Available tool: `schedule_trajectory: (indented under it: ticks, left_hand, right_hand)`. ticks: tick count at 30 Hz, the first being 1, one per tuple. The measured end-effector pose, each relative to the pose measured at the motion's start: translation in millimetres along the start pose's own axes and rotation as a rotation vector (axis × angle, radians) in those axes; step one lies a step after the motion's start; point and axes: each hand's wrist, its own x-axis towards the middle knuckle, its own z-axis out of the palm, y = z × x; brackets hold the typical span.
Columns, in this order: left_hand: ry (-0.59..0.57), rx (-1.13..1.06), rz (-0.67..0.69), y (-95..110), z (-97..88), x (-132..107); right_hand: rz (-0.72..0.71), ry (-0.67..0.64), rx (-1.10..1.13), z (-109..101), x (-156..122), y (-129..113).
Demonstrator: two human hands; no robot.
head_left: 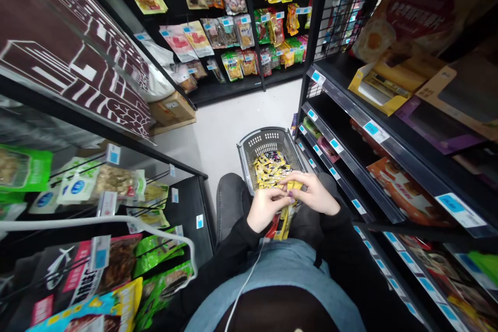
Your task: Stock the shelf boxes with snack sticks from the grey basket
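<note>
Sachets [288, 218] yellow, long axis probably toward the lap | left hand [266, 208], right hand [314, 194] both gripping them

From my feed, no word or number reads clearly. At 3 o'clock the blue-and-white price tags [375, 130] on the shelf rails are too small to make out. At 1 o'clock a big red-brown pack [424, 8] bears pale characters, too blurred to read. At 10 o'clock the brown panel [73, 46] carries white line drawings of houses. At 9 o'clock white packs [75, 187] show blue oval logos, illegible. The yellow sachets [269, 168], just toward 6 o'clock from centre, have dark print I cannot read.
</note>
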Motion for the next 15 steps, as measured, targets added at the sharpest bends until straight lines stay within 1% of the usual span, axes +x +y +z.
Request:
schedule_trajectory:
  ticks: [2, 4, 6, 9, 12, 15]
  left_hand:
    - [0.052, 0.048, 0.032, -3, 0.1, 0]
    - [0.036, 0.077, 0.044, -5, -0.2, 1]
    - [-0.051, 0.105, 0.033, -7, -0.7, 1]
    - [-0.252, 0.153, 0.005, -12, -2.0, 0]
    - [-0.430, 0.093, -0.050, -20, -3.5, -2]
    - [-0.528, -0.008, -0.130, -30, -4.9, -6]
  right_hand:
    - [0.021, 0.042, 0.028, 1, 1, -2]
    - [0.045, 0.102, 0.043, 2, 1, -2]
    - [0.061, 0.136, 0.059, 2, 1, 0]
    - [0.084, 0.149, 0.092, 2, 1, 4]
    - [0.114, 0.171, 0.115, 2, 0, 10]
    - [0.151, 0.222, 0.152, 0, 0, 17]
